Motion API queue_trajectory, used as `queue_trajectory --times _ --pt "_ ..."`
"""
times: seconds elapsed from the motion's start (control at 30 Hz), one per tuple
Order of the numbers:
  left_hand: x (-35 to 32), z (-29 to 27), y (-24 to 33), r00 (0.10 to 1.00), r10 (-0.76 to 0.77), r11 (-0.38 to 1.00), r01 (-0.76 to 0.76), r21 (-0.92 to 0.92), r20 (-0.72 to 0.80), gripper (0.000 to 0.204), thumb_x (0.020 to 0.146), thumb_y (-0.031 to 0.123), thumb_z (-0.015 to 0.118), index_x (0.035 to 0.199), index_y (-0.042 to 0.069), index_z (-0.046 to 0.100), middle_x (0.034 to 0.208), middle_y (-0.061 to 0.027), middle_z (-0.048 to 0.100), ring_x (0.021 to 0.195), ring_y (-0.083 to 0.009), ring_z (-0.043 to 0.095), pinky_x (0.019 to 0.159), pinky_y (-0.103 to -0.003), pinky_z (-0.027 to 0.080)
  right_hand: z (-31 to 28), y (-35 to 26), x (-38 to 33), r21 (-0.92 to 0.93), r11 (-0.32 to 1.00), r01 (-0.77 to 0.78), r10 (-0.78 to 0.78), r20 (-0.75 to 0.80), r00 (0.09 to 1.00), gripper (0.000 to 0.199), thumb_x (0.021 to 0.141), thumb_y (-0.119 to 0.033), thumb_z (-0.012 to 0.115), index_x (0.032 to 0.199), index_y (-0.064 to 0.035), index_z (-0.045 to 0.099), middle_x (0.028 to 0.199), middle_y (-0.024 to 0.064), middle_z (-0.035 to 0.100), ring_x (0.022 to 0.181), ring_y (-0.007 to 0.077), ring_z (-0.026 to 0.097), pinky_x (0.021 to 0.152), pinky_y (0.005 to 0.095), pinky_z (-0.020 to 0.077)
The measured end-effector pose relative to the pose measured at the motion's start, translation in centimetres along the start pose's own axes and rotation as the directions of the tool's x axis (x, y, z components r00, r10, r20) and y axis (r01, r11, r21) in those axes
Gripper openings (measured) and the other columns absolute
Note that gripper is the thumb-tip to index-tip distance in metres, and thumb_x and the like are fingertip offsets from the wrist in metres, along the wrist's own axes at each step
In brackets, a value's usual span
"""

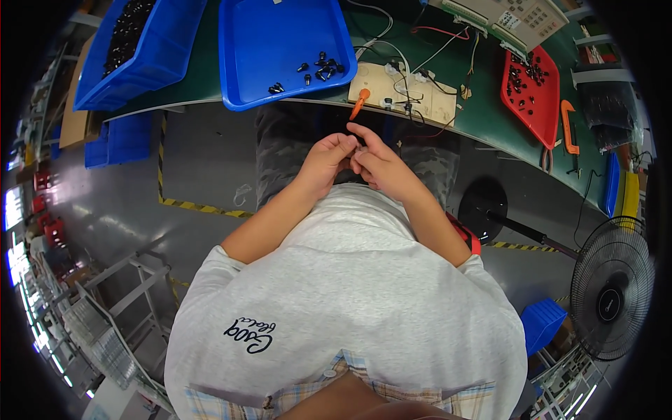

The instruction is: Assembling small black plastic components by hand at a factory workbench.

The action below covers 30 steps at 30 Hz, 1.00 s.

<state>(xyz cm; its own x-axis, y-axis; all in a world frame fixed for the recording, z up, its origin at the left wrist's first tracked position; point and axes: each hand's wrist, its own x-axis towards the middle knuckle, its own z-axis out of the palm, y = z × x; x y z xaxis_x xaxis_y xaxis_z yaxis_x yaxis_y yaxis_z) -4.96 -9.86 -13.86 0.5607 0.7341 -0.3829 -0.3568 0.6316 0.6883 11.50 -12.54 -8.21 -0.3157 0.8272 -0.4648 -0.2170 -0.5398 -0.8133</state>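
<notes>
Just beyond the edge of the green workbench [203, 98], my hands meet above my lap. My left hand [326, 162] is closed, thumb and forefinger pinched together. My right hand [381, 164] is closed against it, its forefinger reaching toward the bench. Whatever sits between the fingertips is hidden or too small to make out. Ahead of the hands, an orange lever [360, 103] juts over the edge of a pale board [437, 103] carrying wires and small fittings. Left of it, small black parts [325, 68] lie scattered in a blue tray [269, 35].
A blue bin [164, 49] of black parts stands at the far left. To the right are a red tray [542, 124] of small black parts and an orange-handled tool [568, 129]. A control box [528, 24] sits at the back; a fan [610, 294] stands at right.
</notes>
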Motion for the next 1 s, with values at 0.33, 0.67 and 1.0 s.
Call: queue_trajectory --times 0.33,0.67,1.0 --pt "0.0 2.4 1.1 0.997 -0.07 0.992 0.067 -0.106 -0.025 0.044 0.105 0.041 0.046 0.126 0.004 0.054 0.1 -0.0063 0.065 0.085 -0.0137 0.061 0.074 -0.028 0.049 0.3 -0.4 1.1 0.352 0.905 0.238 -0.115 -0.338 0.934 0.022 0.104 -0.026 0.047 0.111 -0.0076 0.056 0.065 -0.0041 0.042 0.044 0.0031 0.032 0.037 0.0207 0.0231" --pt "-0.1 1.1 0.8 0.989 -0.114 0.993 0.112 -0.029 -0.09 0.042 0.105 0.032 0.044 0.135 0.002 0.048 0.104 -0.0089 0.063 0.089 -0.0162 0.06 0.077 -0.03 0.048 -0.2 -1.0 1.7 0.52 0.813 0.261 -0.066 -0.363 0.93 0.023 0.105 -0.027 0.044 0.108 -0.0065 0.055 0.065 -0.0026 0.041 0.043 0.0059 0.032 0.036 0.0216 0.0241" --pt "-1.1 2.8 6.9 0.878 0.464 0.739 -0.456 0.496 0.116 0.024 0.098 0.021 0.056 0.113 0.002 0.061 0.098 -0.0056 0.061 0.084 -0.0121 0.056 0.077 -0.025 0.046 -0.9 -1.3 1.8 0.569 0.797 0.204 -0.032 -0.297 0.954 0.024 0.106 -0.032 0.042 0.108 -0.011 0.054 0.063 -0.0037 0.04 0.043 0.0072 0.031 0.036 0.022 0.0235"
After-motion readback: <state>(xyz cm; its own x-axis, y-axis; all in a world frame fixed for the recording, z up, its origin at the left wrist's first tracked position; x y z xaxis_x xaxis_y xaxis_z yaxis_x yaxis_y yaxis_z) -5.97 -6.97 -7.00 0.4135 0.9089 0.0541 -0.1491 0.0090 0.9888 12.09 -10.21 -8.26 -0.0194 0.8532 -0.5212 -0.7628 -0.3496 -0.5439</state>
